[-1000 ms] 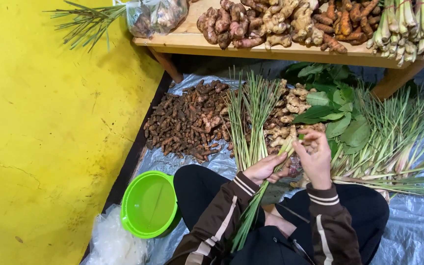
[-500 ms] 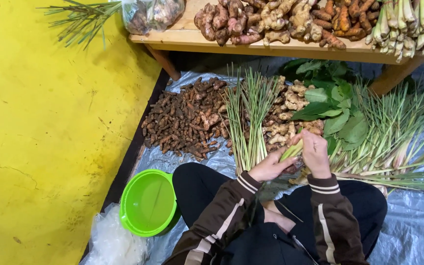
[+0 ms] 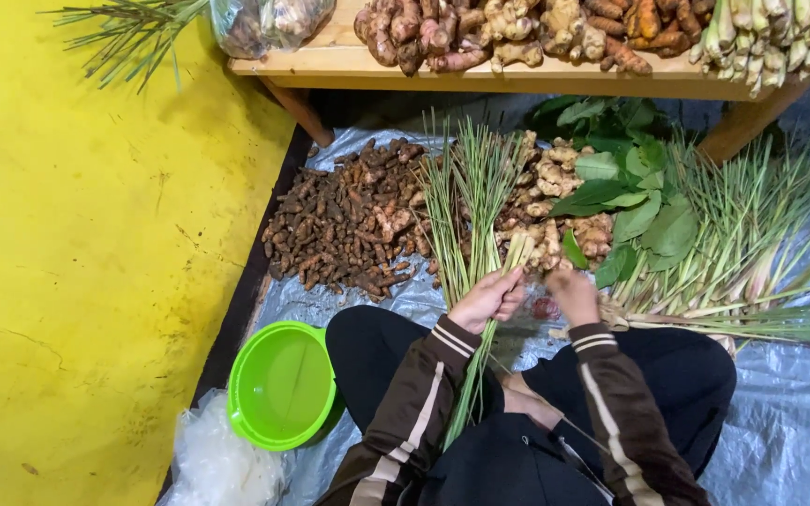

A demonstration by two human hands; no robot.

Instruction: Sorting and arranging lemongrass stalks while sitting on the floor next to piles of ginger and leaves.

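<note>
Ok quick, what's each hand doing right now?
Left hand: closed on lemongrass stalks.
Right hand: blurred beside the stalks; cannot tell if it holds anything.

Your hands meet over a lemongrass stalk, above your lap.

Your left hand (image 3: 487, 298) grips the stalk (image 3: 480, 347) near its pale base; your right hand (image 3: 574, 295) is blurred just beside it. A lemongrass bundle (image 3: 466, 201) lies ahead on the tarp (image 3: 780, 440), between brown roots (image 3: 349, 220) and ginger (image 3: 555, 201). A green bowl (image 3: 283, 384) sits beside your left knee.
</note>
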